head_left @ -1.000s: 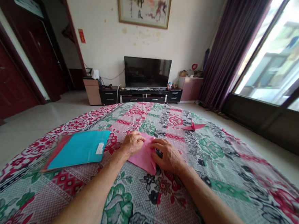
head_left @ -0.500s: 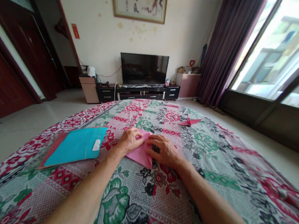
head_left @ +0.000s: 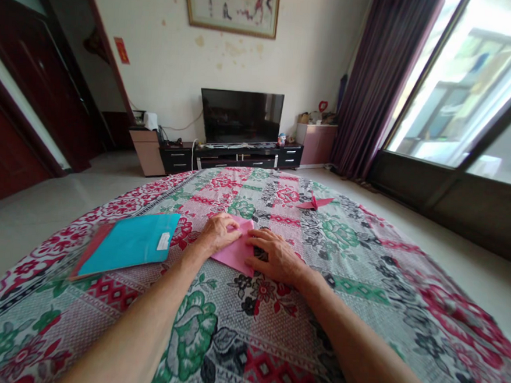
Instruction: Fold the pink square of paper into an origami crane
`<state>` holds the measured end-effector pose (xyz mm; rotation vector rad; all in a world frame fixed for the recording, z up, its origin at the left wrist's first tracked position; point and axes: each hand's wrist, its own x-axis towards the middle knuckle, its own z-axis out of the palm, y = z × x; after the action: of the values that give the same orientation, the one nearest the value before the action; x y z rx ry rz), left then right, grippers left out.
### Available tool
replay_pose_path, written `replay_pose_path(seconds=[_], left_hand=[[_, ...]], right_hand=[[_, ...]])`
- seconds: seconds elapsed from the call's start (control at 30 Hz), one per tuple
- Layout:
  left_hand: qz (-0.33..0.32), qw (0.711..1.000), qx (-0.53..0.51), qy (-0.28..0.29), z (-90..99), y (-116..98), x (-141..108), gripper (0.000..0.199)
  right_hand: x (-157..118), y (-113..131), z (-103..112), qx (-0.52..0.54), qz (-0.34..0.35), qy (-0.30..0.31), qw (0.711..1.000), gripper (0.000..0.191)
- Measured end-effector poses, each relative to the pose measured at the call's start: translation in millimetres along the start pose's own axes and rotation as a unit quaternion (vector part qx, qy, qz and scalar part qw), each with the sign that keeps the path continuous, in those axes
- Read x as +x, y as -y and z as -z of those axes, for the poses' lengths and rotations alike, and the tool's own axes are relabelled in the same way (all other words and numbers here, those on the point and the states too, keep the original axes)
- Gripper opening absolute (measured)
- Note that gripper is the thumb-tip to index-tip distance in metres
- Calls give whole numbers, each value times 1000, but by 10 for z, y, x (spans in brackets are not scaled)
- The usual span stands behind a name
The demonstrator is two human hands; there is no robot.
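Observation:
A folded sheet of pink paper (head_left: 236, 253) lies on the patterned tablecloth (head_left: 245, 336) between my hands. My left hand (head_left: 219, 233) rests at its left and upper part, with thumb and fingers closed on the paper. My right hand (head_left: 275, 254) lies over the right edge, fingers stretched out and touching it, thumb held apart below them. Parts of the sheet are hidden under both hands. Farther off to the right stands a folded red paper crane (head_left: 315, 204). Left of my left hand is a blue paper pack (head_left: 136, 242) in clear wrapping, with red paper showing at its left side.
Beyond the round table's far edge a television (head_left: 241, 117) stands on a low black cabinet (head_left: 176, 158). A purple curtain (head_left: 371, 77) hangs beside a large window at the right. Dark red doors (head_left: 31, 82) are at the left.
The lower corner of the pink paper that pointed toward me has been folded up, so its near edge is now shorter. Both hands stay on the sheet; the view has shifted slightly.

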<state>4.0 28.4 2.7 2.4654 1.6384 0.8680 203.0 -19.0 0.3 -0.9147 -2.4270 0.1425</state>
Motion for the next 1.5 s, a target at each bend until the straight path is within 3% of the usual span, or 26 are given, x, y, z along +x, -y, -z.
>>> replay_pose_path(seconds=[0.4, 1.2, 1.5], left_hand=[[33, 999, -15, 23, 37, -48, 6, 15], [31, 998, -46, 1, 0, 13, 27, 11], [41, 997, -70, -3, 12, 112, 69, 21]], right_hand=[[-44, 78, 13, -12, -11, 0, 1000, 39], [-104, 167, 111, -12, -6, 32, 999, 46], [-101, 169, 105, -3, -6, 25, 1000, 45]])
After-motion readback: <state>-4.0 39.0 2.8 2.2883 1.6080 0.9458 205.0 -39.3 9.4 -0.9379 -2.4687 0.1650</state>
